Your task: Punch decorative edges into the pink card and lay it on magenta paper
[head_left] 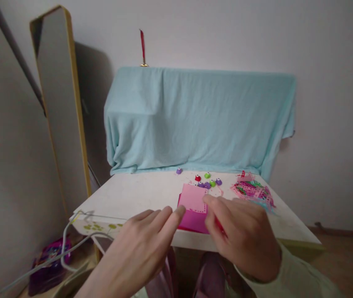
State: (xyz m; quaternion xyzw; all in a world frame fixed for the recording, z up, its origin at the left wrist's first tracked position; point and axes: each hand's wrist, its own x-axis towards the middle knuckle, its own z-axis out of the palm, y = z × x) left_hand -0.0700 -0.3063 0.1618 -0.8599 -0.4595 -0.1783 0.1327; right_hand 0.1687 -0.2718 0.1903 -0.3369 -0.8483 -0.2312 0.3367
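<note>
At lower centre, the left hand (151, 231) touches pink paper (193, 198) on a white table (145, 190); the right hand (241, 231) grips a red object (220, 227) at its right edge. Small punches (207, 184) and paper scraps (252, 191) lie beyond. A mirror (58, 95) leans at upper left.

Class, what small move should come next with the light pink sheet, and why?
Perhaps turn the light pink sheet so its left edge faces the right hand, which holds something red: dots line the sheet's bottom and right edges, but the left looks plain.

Left hand (145, 234) palm down; right hand (243, 231) curled (knuckles up).
</note>
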